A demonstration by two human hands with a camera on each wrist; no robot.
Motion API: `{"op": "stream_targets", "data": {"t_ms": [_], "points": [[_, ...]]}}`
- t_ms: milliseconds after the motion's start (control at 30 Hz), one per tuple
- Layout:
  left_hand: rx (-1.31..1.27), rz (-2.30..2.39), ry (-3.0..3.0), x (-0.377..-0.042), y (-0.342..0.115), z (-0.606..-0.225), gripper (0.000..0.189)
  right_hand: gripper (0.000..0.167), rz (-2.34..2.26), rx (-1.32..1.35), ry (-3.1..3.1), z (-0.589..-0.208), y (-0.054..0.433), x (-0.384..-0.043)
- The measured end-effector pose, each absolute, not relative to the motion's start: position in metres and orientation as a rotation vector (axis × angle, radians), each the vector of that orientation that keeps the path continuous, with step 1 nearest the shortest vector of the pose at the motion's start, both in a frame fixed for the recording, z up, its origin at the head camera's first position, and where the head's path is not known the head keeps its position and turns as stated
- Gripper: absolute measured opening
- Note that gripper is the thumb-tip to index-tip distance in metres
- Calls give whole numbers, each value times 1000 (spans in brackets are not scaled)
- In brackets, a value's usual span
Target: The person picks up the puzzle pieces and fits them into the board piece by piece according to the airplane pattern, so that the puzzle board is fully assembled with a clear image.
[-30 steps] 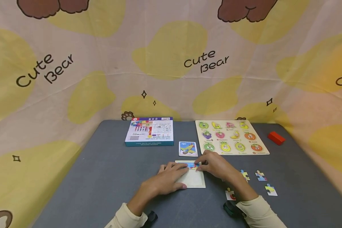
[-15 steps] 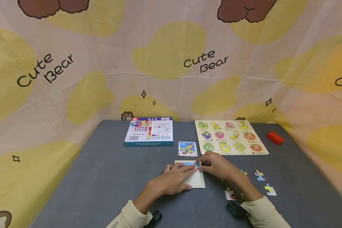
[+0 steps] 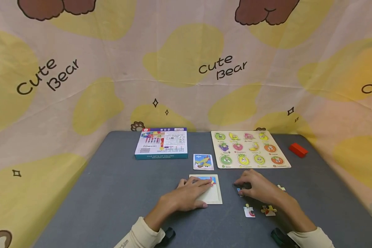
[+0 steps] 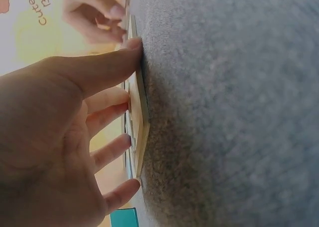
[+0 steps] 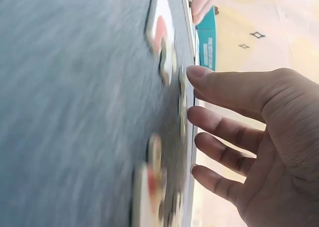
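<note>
My left hand (image 3: 184, 196) lies with extended fingers on a small white puzzle tray (image 3: 216, 197). Blue and pink jigsaw pieces (image 3: 213, 179) fill part of its far end, partly hidden by the fingers. In the left wrist view, the thumb touches the tray's edge (image 4: 143, 119). To the right, my right hand (image 3: 260, 187) is low above a jigsaw piece (image 3: 239, 192), which is mostly covered by the fingers. The right wrist view has its thumb and fingers apart, with nothing gripped. Nearer me lie a jigsaw piece with a red patch (image 3: 249, 211) and a brown-yellow one (image 3: 268, 210).
Behind the tray is a card with a yellow airplane (image 3: 203, 162). A flat box (image 3: 162, 156) sits at the back left, a fruit board (image 3: 266, 165) at the back right. Beyond that board is a red block (image 3: 298, 150). Another jigsaw piece (image 3: 281, 187) shows past the right forearm.
My right hand has left the tray and moved right, to the loose pieces. The left hand slid slightly right over the tray, then stayed there.
</note>
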State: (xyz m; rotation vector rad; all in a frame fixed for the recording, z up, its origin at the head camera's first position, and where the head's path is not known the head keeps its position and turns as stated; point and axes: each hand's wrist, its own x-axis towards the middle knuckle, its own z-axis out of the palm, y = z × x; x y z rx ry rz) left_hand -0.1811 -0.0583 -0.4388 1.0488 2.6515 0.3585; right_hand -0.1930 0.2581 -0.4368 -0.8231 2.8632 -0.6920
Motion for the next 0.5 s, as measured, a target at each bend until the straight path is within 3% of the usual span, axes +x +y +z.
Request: {"op": "stream_targets", "data": {"t_ms": [500], "points": [[1049, 401, 2636, -183, -61, -439, 75, 20, -638, -854, 2904, -437, 281, -182]]}}
